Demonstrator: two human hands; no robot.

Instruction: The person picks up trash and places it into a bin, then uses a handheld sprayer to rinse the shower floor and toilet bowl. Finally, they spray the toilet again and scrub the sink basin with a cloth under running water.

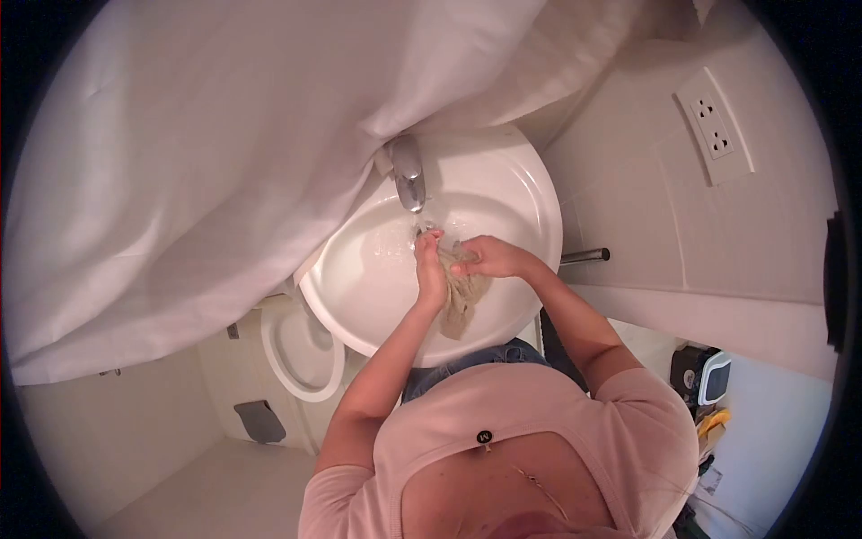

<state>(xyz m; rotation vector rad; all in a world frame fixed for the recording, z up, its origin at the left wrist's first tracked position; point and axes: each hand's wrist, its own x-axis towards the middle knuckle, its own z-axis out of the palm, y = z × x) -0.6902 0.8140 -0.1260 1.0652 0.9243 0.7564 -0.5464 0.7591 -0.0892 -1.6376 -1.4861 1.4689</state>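
A wet beige cloth (464, 296) hangs bunched between my two hands over the basin of a white sink (346, 274). My left hand (432, 271) is closed against the cloth's left side, its fingertips near the water below the chrome faucet (409, 175). From the right, my right hand (489, 258) grips the upper part of the cloth, with the thumb across it. The cloth's lower end dangles toward the sink's front rim. Water splashes around the fingertips, and the drain area is partly hidden by my hands.
A large white curtain (180, 180) drapes over the sink's left side and close to the faucet. On the right wall are a power outlet (712, 126) and a short metal bar (585, 257). A white toilet (301, 350) stands at lower left.
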